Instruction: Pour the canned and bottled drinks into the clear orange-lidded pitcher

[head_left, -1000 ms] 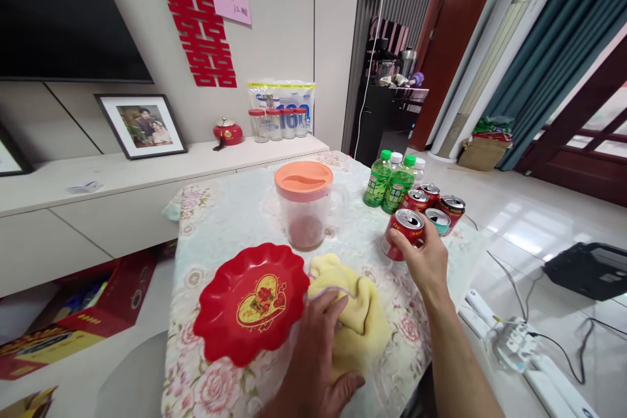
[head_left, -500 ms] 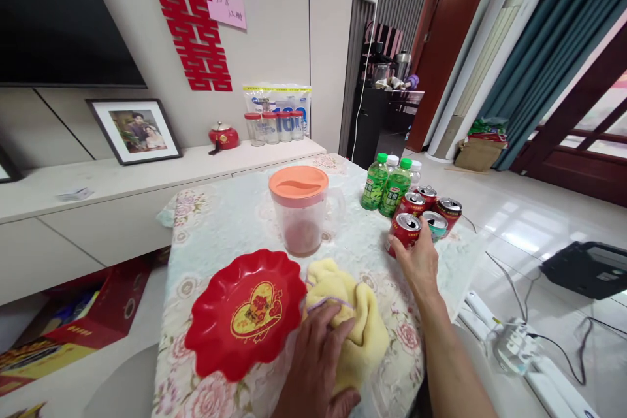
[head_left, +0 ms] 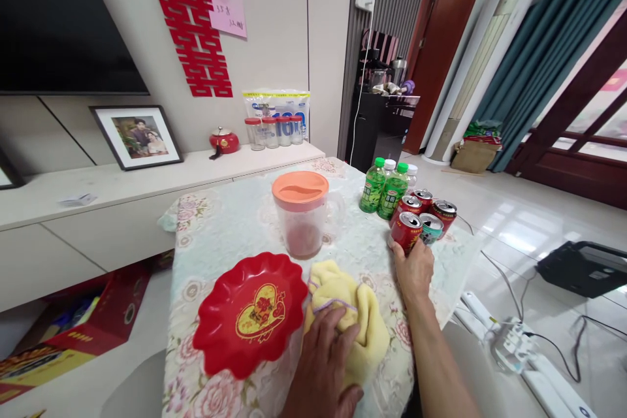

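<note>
- The red, scallop-edged plastic plate (head_left: 228, 294) bore a yellow heart (head_left: 261, 312) with red figures.
- The pale yellow, crumpled cloth (head_left: 375, 323) had purple edging.
- The clear, tapered plastic pitcher (head_left: 301, 232) wore an orange lid (head_left: 300, 188).
- The foremost red, cylindrical metal can (head_left: 405, 235) showed yellow lettering.
- The pale blue-green tablecloth (head_left: 230, 222) carried pink roses (head_left: 215, 397).

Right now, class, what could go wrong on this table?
The right hand is at the nearest red can; a push could topple the cans bunched behind it. A toppled can might roll towards the white plugs on the floor. Dragging the yellow cloth under the left hand might shift the red plate beside it.
</note>
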A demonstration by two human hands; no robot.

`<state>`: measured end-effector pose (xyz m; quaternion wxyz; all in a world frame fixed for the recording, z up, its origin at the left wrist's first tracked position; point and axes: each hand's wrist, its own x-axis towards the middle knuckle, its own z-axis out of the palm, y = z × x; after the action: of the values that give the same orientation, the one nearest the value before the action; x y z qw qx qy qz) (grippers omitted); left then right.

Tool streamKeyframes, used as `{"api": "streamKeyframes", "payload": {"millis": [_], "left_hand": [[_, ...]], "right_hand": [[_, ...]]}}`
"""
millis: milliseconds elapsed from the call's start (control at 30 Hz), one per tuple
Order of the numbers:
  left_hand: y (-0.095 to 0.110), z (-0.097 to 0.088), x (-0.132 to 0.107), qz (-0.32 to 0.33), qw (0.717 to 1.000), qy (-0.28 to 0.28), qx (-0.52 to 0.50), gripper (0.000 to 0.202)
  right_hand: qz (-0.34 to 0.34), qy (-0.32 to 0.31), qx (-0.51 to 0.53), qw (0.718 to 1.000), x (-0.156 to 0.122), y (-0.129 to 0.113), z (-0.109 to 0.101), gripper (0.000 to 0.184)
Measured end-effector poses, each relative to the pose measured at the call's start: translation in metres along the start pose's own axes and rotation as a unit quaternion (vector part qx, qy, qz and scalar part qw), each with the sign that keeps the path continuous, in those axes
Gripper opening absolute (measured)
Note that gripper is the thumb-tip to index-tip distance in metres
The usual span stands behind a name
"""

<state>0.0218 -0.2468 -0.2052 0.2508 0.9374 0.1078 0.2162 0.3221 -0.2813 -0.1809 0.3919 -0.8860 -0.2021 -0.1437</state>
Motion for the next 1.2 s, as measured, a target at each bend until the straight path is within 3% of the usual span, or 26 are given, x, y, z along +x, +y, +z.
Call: {"api": "streamKeyframes", "payload": {"millis": [167, 333, 700, 933, 1067, 1200], "left_hand": [[0.000, 0.006, 0.001, -0.001, 1.000, 0.018, -0.006, 0.079], [0.003, 0.007, 0.001, 0.014, 0.999, 0.028, 0.005, 0.083], [0.032, -0.012, 0.013, -0.050, 0.996, -0.043, -0.067, 0.074], [0.032, -0.011, 0.011, -0.014, 0.997, -0.058, -0.055, 0.069], [0.028, -0.007, 0.011, 0.005, 0.998, -0.012, -0.055, 0.065], [0.021, 0.000, -0.005, 0.033, 0.989, 0.125, -0.066, 0.055]], "right_hand": [[0.030, 0.019, -0.028, 0.999, 0.003, 0.008, 0.008, 0.044], [0.043, 0.014, -0.044, 0.998, 0.001, 0.011, 0.006, 0.057], [-0.015, -0.067, -0.026, 0.997, -0.033, 0.010, -0.025, 0.073], [-0.110, -0.142, -0.010, 0.984, -0.062, 0.005, -0.035, 0.057], [-0.109, -0.159, 0.012, 0.981, -0.065, 0.005, -0.038, 0.055], [-0.087, -0.175, 0.037, 0.980, -0.065, 0.008, -0.041, 0.057]]}}
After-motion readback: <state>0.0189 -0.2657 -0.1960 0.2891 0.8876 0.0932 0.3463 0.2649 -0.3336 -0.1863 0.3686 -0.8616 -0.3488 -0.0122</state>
